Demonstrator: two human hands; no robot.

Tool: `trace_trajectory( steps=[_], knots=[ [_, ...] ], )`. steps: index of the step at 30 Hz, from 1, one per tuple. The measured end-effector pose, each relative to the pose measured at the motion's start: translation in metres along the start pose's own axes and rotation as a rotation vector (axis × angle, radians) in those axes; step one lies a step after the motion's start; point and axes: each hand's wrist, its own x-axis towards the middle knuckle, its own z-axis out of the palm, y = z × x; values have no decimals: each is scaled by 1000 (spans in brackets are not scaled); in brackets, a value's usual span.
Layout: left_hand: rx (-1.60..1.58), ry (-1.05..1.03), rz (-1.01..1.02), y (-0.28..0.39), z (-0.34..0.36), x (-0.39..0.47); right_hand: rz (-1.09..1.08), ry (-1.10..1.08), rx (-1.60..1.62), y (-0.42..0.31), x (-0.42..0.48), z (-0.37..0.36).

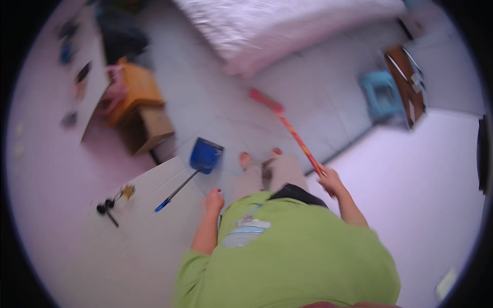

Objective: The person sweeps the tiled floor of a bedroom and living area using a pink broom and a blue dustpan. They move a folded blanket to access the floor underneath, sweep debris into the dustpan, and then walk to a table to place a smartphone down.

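Observation:
My right hand (330,181) grips the upper end of a red-and-yellow broom handle (295,134). The pink broom head (266,101) is down at the grey tiled floor, ahead of my bare feet. My left hand (214,201) hangs beside my green shirt, apart from the dustpan; blur hides how its fingers are set. To its left is a blue dustpan (206,156) on the floor, its long dark handle (183,187) slanting up in front of a white door panel (154,235) and ending in a blue grip.
A bed with a pale, shiny cover (269,30) stands ahead. On the left are a desk (92,73), an orange wooden piece of furniture (144,86) and a cardboard box (154,127). A blue plastic stool (381,94) stands at right. A star-shaped ornament (128,191) hangs by a black door handle (111,219).

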Motion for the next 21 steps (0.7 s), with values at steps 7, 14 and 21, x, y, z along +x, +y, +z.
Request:
trace_trajectory(
  steps=[7,14,21],
  knots=[
    [-19,145,-122,34,-25,20,113,247,79,1,77,-60],
    [-143,127,-343,136,21,-6,109,412,71,37,271,-232],
    [-181,134,-303,230,22,-31,159,291,157,-22,362,-343]
  ],
)
